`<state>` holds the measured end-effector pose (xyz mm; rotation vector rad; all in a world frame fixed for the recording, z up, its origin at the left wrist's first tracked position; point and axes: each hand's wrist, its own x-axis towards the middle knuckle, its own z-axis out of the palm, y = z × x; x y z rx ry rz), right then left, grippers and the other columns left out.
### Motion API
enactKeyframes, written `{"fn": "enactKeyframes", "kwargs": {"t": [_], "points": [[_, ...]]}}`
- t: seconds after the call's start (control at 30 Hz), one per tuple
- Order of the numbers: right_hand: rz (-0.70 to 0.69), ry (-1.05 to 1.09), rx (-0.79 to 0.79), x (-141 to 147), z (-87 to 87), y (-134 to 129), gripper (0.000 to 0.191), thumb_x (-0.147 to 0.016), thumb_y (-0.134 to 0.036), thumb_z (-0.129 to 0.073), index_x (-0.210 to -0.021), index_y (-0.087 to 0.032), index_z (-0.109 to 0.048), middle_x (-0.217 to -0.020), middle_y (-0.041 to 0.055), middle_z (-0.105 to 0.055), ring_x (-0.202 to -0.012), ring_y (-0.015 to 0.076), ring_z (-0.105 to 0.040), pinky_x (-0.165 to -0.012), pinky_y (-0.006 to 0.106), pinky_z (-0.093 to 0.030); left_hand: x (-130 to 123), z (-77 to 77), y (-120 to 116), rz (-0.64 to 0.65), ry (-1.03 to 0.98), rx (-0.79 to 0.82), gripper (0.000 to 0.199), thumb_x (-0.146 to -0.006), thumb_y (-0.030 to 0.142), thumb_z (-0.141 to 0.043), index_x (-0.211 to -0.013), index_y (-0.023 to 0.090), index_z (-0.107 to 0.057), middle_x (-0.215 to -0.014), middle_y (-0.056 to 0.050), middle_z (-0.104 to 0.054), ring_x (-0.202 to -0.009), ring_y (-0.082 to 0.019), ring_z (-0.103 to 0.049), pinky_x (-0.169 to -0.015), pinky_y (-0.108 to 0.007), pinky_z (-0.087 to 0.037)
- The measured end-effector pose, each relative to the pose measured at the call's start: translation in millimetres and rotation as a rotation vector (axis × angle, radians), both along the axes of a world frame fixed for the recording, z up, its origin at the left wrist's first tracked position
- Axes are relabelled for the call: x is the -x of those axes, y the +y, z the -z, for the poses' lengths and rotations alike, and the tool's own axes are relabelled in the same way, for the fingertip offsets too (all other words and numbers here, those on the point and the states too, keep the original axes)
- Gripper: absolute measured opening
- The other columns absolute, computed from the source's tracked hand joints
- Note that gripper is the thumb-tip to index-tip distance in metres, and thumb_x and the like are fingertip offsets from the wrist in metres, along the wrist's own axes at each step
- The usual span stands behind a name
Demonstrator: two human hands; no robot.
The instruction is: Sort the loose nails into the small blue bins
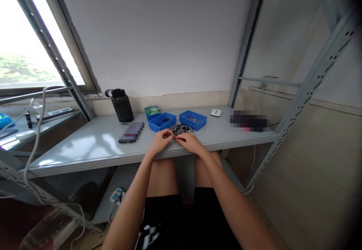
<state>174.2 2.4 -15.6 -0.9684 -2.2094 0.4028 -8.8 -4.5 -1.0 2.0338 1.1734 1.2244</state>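
A loose pile of thin black and silver metal pieces [182, 129] lies on the grey shelf table [85, 144] in front of me. At the pile's near edge, my left hand [161, 141] has its thumb and fingers closed in a pinch. Close beside it, my right hand [189, 143] is pinched too, its fingertips almost meeting the left ones. Whatever sits between the fingertips is too small to make out. Behind the pile, a blue bin [162, 122] on the left holds dark pieces. The blue bin [193, 120] on the right holds silvery ones.
A small blue box [152, 111] with a green packet stands behind the left bin. Farther left are a black bottle [122, 106] and a blurred flat item [132, 133]. A white square object [216, 112] and a blurred dark item [249, 121] lie right. Metal posts frame the table.
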Motion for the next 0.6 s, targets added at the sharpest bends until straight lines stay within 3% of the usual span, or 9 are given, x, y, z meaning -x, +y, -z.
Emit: {"fn": "enactKeyframes", "kwargs": {"t": [0.13, 0.3, 0.6], "points": [[0.069, 0.07, 0.05, 0.1, -0.5, -0.8, 0.022, -0.088, -0.032, -0.049, -0.094, -0.023, -0.068, -0.087, 0.0017, -0.07, -0.075, 0.0158, -0.061, -0.066, 0.023, -0.04, -0.1, 1.0, 0.6, 0.012, -0.051, 0.054, 0.015, -0.077, 0.03, -0.056, -0.078, 0.015, -0.059, -0.072, -0.002, -0.064, -0.068, -0.015, -0.058, -0.063, -0.024, -0.044], [0.134, 0.159, 0.072, 1.1, -1.5, -0.1, 0.031, -0.089, -0.043, -0.046, -0.083, -0.021, -0.067, -0.077, 0.0015, -0.068, -0.068, 0.0142, -0.058, -0.061, 0.022, -0.037, 0.4, 0.5, -1.4, 0.02, 0.048, 0.004, 0.016, -0.077, 0.028, -0.055, -0.078, 0.015, -0.065, -0.074, -0.003, -0.066, -0.069, -0.016, -0.057, -0.065, -0.026, -0.044], [0.167, 0.169, 0.079, 2.6, 0.3, 1.6, 0.026, -0.087, -0.039, -0.048, -0.082, -0.02, -0.065, -0.076, 0.002, -0.067, -0.068, 0.0147, -0.058, -0.061, 0.022, -0.037, 0.9, 3.8, 1.2, 0.011, 0.083, 0.017, 0.019, -0.076, 0.03, -0.055, -0.078, 0.015, -0.067, -0.078, -0.004, -0.068, -0.071, -0.018, -0.058, -0.066, -0.026, -0.044]]}}
